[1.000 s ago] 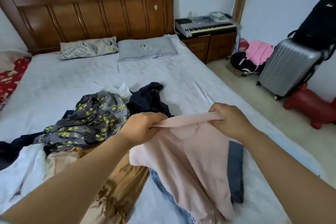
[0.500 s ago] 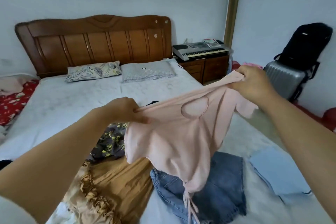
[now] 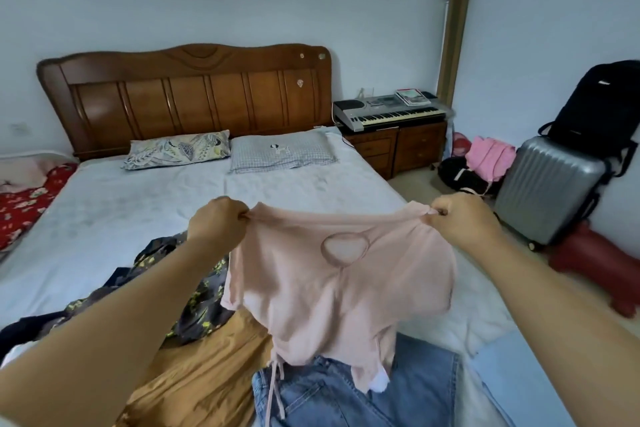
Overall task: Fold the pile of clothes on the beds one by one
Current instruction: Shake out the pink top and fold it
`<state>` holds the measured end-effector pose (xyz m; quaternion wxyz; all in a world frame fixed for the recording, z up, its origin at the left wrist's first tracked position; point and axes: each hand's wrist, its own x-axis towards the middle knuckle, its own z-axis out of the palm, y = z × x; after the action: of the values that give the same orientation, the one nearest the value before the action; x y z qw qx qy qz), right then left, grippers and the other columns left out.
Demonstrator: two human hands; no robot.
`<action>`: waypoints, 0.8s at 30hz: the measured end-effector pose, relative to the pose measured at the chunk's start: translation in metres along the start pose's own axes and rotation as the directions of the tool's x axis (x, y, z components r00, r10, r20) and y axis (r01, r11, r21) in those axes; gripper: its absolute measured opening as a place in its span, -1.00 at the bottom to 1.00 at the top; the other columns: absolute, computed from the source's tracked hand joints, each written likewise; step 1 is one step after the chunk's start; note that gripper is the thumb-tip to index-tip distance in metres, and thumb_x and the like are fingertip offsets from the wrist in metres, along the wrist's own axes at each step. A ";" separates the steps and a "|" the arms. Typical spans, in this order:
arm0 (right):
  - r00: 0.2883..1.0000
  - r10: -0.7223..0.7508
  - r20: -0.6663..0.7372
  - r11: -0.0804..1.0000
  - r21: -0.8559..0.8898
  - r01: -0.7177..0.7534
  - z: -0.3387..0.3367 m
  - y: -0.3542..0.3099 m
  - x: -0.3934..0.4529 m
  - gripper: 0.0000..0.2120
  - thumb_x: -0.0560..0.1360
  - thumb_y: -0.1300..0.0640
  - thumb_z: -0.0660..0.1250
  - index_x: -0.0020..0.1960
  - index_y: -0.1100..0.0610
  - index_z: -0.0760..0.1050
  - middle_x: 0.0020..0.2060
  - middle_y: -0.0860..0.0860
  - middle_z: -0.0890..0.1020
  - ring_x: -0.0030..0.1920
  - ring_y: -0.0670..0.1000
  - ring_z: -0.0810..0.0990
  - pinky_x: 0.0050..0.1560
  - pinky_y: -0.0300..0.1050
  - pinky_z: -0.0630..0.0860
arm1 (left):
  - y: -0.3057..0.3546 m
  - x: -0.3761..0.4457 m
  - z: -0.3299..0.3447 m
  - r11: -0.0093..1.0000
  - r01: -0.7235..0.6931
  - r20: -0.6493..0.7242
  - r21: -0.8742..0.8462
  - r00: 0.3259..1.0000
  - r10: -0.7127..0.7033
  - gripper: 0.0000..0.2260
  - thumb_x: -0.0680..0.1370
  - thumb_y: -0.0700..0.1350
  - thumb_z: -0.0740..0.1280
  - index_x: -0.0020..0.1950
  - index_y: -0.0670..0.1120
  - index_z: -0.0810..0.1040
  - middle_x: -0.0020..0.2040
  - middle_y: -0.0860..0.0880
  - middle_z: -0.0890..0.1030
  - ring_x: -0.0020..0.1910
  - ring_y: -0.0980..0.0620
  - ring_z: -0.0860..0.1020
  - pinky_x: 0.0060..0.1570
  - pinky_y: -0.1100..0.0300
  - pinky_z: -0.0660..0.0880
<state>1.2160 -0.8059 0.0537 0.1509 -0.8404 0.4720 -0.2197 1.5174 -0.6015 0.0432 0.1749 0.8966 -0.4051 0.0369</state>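
Note:
A pale pink top [image 3: 322, 291] with an oval cut-out hangs spread in the air above the bed [image 3: 138, 211]. My left hand [image 3: 216, 224] pinches its upper left corner and my right hand [image 3: 464, 218] pinches its upper right corner, stretching the top edge between them. Beneath it lie blue jeans [image 3: 349, 395], a mustard-yellow garment [image 3: 204, 378] and a grey garment with yellow flowers [image 3: 197, 308]. A light blue piece [image 3: 516, 378] lies flat at the lower right.
Two pillows [image 3: 228, 149] sit by the wooden headboard [image 3: 194, 94]. A keyboard [image 3: 391, 111] rests on the nightstand. On the floor to the right stand a silver suitcase [image 3: 547, 184], a black backpack [image 3: 602, 104] and a red toy [image 3: 595, 256]. A red floral blanket [image 3: 24, 201] lies at the left.
Both hands lifted the pink top off the pile and drew apart. It now hangs level and spread, with the right hand lowered from its higher position.

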 end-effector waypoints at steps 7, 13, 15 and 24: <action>0.984 0.059 0.167 0.942 0.317 -0.110 0.042 0.043 0.083 -0.87 0.51 0.29 0.23 -0.18 0.28 0.50 -0.31 0.13 0.55 -0.31 0.11 0.59 -0.29 -0.24 0.44 | 0.055 0.053 0.058 0.940 0.175 0.002 -0.294 0.983 -0.182 -0.80 0.57 -0.27 0.10 0.00 -0.17 0.51 -0.21 -0.11 0.53 -0.20 -0.12 0.46 -0.29 0.07 0.34; 0.998 -0.045 0.050 0.933 0.360 0.024 0.046 0.051 0.155 -0.89 0.45 0.29 0.35 -0.23 0.31 0.55 -0.23 0.17 0.61 -0.14 0.16 0.54 -0.30 -0.30 0.30 | 0.082 0.102 0.064 0.982 0.068 -0.116 -0.174 0.989 -0.089 -0.74 0.62 -0.21 0.13 0.16 -0.06 0.58 0.42 -0.12 0.38 0.35 -0.18 0.35 -0.03 0.03 0.41; 0.995 -0.099 0.015 0.930 0.356 0.087 0.040 0.047 0.178 -0.89 0.47 0.30 0.33 -0.22 0.32 0.56 0.06 0.23 0.61 0.14 0.17 0.51 -0.16 -0.17 0.30 | 0.093 0.119 0.050 0.993 0.013 -0.176 -0.117 0.984 -0.033 -0.73 0.62 -0.21 0.15 0.20 -0.04 0.59 0.53 -0.09 0.21 0.43 -0.22 0.27 -0.07 -0.05 0.46; 0.928 -0.315 -0.197 0.889 0.281 0.362 0.009 0.046 0.180 -0.82 0.46 0.34 0.37 -0.01 0.17 0.67 0.45 0.17 0.30 0.40 0.10 0.35 0.05 -0.19 0.29 | 0.123 0.104 0.025 0.942 -0.317 -0.375 0.110 0.864 0.335 -0.87 0.50 -0.27 0.39 0.01 -0.16 0.69 0.43 -0.39 0.24 0.21 -0.56 0.38 -0.29 -0.30 0.57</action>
<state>1.2694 -0.9833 0.0658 0.2061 -0.8568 0.2869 -0.3755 1.4937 -0.7594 0.0766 0.2227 0.7937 -0.5069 0.2520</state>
